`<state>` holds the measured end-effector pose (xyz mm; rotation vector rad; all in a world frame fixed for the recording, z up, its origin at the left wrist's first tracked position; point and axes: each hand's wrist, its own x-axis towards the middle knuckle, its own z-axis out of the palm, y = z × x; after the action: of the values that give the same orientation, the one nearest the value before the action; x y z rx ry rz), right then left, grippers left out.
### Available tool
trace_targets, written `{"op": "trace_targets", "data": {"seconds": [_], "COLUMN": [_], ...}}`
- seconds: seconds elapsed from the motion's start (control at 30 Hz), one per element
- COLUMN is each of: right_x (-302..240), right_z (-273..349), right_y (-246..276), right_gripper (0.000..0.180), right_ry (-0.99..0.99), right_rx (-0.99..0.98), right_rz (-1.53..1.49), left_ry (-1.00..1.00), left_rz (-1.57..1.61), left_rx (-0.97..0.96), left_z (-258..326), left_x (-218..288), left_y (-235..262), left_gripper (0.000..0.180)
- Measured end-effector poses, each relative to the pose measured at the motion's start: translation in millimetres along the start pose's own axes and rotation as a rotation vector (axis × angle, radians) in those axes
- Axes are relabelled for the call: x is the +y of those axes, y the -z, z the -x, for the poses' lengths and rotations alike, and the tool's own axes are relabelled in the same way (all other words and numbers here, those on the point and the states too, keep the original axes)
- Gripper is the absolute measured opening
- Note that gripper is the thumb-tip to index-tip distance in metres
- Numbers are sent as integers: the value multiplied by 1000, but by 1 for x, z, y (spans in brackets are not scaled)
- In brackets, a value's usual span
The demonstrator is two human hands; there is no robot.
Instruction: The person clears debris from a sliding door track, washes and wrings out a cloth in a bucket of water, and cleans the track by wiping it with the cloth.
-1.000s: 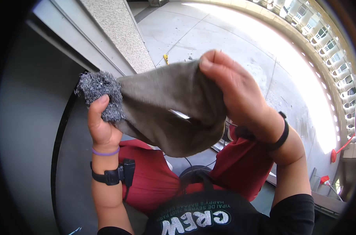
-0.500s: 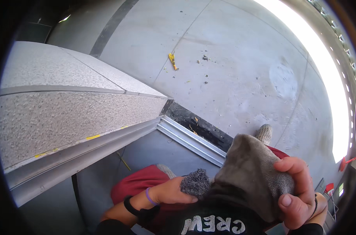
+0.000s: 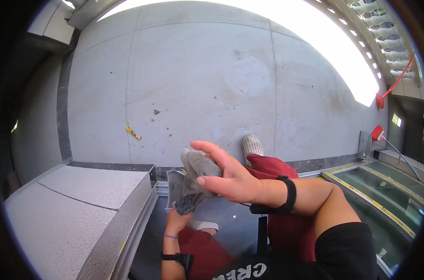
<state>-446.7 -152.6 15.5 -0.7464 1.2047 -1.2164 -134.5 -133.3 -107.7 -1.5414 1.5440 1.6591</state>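
My left hand is closed around a dark grey scouring pad, low near the aluminium door track. Just above and to the right is my right hand, gripping a grey cloth. Its thumb and one finger spread to either side of the bunched cloth; the other fingers are hidden. Folds of the cloth hang down close to the pad, and from here I cannot tell whether they touch.
Beside the left hand runs a speckled stone wall end with a metal frame. A yellow tool and crumbs of debris lie on the grey floor. Glass panels stand at right, near a red-headed broom. My shoes straddle the threshold.
My view has swung to the right. Both hands have moved forward, and the right hand with the cloth has come across toward the left hand. Cloth and pad are still held.
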Motion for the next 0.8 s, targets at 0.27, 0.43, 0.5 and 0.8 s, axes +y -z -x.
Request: {"op": "trace_targets", "data": {"seconds": [0.27, 0.43, 0.5, 0.8], "right_x": [77, 67, 56, -84], "right_z": [18, 49, 61, 93], "right_y": [40, 75, 80, 44], "right_gripper": [57, 44, 32, 29], "right_ry": [-552, -592, -578, -435], "right_rx": [363, 368, 315, 312], "right_rz": [-402, -1156, -1240, -1287], "left_ry": [2, -168, -153, -353], "left_rz": [-33, 84, 252, 720], "left_rx": [227, 261, 256, 590], "left_z": [-3, 30, 69, 220], "left_x": [42, 117, 153, 247], "left_y": [50, 83, 91, 131], "left_gripper": [35, 23, 16, 60]}}
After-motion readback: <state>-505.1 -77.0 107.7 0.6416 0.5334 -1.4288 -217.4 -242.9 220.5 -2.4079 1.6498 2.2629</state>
